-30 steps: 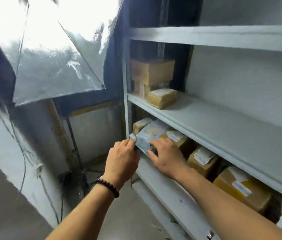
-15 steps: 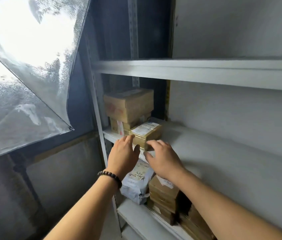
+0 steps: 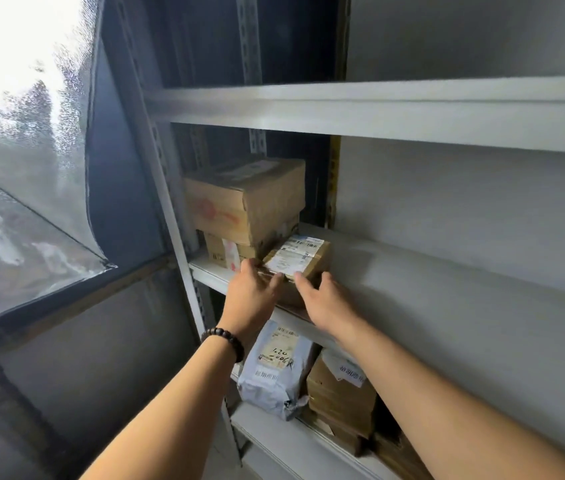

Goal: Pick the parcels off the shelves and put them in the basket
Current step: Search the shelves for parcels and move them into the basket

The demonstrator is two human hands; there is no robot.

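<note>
**Two loose hands on one slick parcel**

My left hand (image 3: pixel 252 293) and right hand (image 3: pixel 327 298) are both up at the middle shelf (image 3: pixel 447 271), and neither grip has closed. The fingers are near straight, the tips laid against the near edge of the small parcel (image 3: pixel 297 257), which lies flat at the shelf's front lip, at 12 o'clock from my knuckles. Nothing is lifted yet.

The first risk, as I judge it, is the drag. If I pull the parcel toward me on fingertips alone, it could clear the lip before either thumb is under it and tip off toward 6 o'clock. There the grey mailer (image 3: pixel 274 370) and the brown boxes (image 3: pixel 340 388) sit on the shelf below. The parcel's top looks taped and glossy (poor friction for a light touch), so I would want each hand wrapped round a side before it leaves the shelf.

The second risk is the carton stack (image 3: pixel 243 199) at 10 o'clock from the parcel, touching it or just beside it; I cannot tell which. The top carton overhangs the smaller one beneath. My left fingers are at that corner, and a sideways swing there could nudge the lower carton and unsettle the one above.

The basket is out of view, so the turn toward it would begin blind, and a weak hold would matter most then.
</note>
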